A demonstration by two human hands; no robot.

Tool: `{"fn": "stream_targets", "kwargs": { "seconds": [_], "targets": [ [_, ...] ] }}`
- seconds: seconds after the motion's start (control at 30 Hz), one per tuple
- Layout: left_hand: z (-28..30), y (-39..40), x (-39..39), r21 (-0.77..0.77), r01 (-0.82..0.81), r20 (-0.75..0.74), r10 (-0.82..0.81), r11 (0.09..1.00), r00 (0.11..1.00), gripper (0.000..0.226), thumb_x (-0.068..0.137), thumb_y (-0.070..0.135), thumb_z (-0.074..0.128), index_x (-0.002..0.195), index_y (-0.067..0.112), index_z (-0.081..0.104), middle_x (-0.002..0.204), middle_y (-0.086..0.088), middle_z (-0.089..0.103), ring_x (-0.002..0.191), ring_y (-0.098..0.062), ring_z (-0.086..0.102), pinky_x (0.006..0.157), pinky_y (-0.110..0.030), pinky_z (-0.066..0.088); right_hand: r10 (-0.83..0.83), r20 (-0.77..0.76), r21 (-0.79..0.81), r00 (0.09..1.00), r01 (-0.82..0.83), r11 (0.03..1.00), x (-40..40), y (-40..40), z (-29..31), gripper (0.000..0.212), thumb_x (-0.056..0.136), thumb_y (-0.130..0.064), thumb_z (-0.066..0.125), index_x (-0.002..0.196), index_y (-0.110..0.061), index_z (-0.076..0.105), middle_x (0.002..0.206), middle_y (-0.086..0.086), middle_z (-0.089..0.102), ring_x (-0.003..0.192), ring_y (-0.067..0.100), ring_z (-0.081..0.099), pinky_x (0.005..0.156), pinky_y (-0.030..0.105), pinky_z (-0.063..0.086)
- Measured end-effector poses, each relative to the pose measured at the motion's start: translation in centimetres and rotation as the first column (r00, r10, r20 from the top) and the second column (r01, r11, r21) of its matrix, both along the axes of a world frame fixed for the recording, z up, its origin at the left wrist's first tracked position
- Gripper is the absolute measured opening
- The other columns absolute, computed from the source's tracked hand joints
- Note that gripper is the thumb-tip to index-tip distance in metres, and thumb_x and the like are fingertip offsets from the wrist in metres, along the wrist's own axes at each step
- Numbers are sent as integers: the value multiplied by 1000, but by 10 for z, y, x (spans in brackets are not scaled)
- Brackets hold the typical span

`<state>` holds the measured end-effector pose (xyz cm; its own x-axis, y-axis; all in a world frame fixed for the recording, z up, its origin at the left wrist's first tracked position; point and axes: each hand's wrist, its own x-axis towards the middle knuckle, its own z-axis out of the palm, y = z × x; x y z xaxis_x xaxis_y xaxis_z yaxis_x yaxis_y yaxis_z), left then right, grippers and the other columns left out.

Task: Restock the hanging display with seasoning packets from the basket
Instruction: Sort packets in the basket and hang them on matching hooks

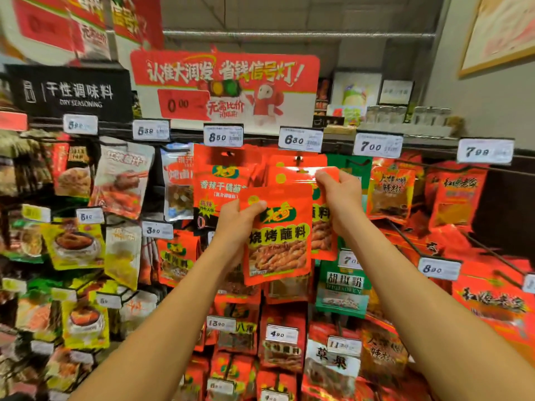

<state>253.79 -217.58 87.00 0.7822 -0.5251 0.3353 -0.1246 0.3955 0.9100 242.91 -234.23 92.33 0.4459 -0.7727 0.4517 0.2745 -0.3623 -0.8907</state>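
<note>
My left hand (pixel 236 224) grips an orange-red seasoning packet (pixel 278 241) by its upper left corner, held in front of the hanging display. My right hand (pixel 340 204) pinches the top edge of a second matching packet (pixel 322 227), which sits just behind the first one. That top edge is raised close below the peg hook (pixel 298 160) under the 6.80 price tag (pixel 301 139). Matching packets hang on that hook behind. The basket is out of view.
Rows of pegs with hanging packets fill the wall: red packets (pixel 220 183) under the 8.50 tag to the left, green pepper packets (pixel 344 285) below right. A red promotional sign (pixel 225 79) hangs above. Price tags jut out on the peg ends.
</note>
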Motion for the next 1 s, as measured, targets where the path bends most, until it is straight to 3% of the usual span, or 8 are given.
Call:
{"fn": "stream_targets", "kwargs": {
  "seconds": [0.23, 0.33, 0.43, 0.5, 0.6, 0.77, 0.87, 1.0],
  "targets": [
    [21, -14, 5, -46, -24, 18, 25, 999, 1000, 15, 96, 35, 67, 96, 20, 69, 83, 5, 79, 77, -14, 76, 60, -27, 59, -81, -38, -40, 996, 79, 996, 26, -7, 20, 20, 87, -31, 66, 70, -21, 63, 59, -7, 59, 56, 13, 50, 58, 31, 34],
    [25, -19, 9, -35, -27, 39, 29, 999, 999, 14, 96, 34, 67, 100, 21, 68, 86, 6, 79, 80, -14, 76, 64, -28, 58, -109, -58, -24, 992, 108, 994, 30, -12, 19, 26, 87, -35, 66, 66, -20, 63, 52, -12, 58, 53, 12, 49, 56, 30, 35],
    [28, -22, 11, -35, -24, 37, 26, 999, 999, 17, 96, 34, 67, 104, 20, 68, 89, 3, 79, 82, -17, 77, 68, -32, 59, -109, -40, -17, 993, 108, 994, 32, -16, 22, 25, 85, -35, 67, 65, -21, 63, 59, -7, 61, 59, 16, 53, 60, 32, 38],
    [30, -26, 12, -35, -32, 39, 34, 999, 999, 15, 96, 33, 67, 102, 19, 69, 91, 1, 79, 84, -19, 77, 73, -37, 61, -105, -55, -26, 993, 104, 994, 33, -18, 24, 27, 87, -33, 67, 64, -21, 61, 64, -1, 62, 64, 19, 52, 62, 33, 37],
    [36, -32, 12, -29, -34, 42, 35, 999, 998, 12, 97, 31, 67, 95, 20, 70, 88, 1, 79, 82, -19, 76, 74, -37, 61, -89, -109, -30, 990, 87, 996, 31, -22, 25, 37, 92, -38, 65, 59, -20, 59, 58, -6, 60, 62, 17, 52, 60, 32, 37],
    [47, -51, 10, 11, -68, 22, 68, 998, 997, 18, 93, 36, 70, 94, 18, 70, 90, -5, 78, 84, -24, 76, 77, -40, 61, -59, -86, -3, 995, 59, 998, 19, -28, 23, 44, 102, -49, 49, 76, -18, 66, 55, -17, 66, 46, -7, 58, 50, 22, 44],
    [60, -66, 4, 33, -45, -7, 45, 998, 999, 21, 93, 35, 69, 100, 15, 70, 92, -8, 79, 85, -26, 76, 82, -45, 62, -15, -78, -28, 997, 13, 1000, 15, -27, 21, 38, 103, -48, 50, 88, -20, 71, 63, -19, 72, 54, -6, 66, 44, 10, 43],
    [72, -79, 0, 69, -117, -29, 119, 991, 992, 18, 91, 33, 69, 94, 15, 69, 93, -9, 78, 88, -30, 75, 87, -53, 60, -62, -139, -84, 988, 51, 995, 16, -30, 21, 29, 99, -46, 58, 91, -21, 70, 65, -18, 72, 59, -3, 67, 48, 13, 45]
  ]
}}
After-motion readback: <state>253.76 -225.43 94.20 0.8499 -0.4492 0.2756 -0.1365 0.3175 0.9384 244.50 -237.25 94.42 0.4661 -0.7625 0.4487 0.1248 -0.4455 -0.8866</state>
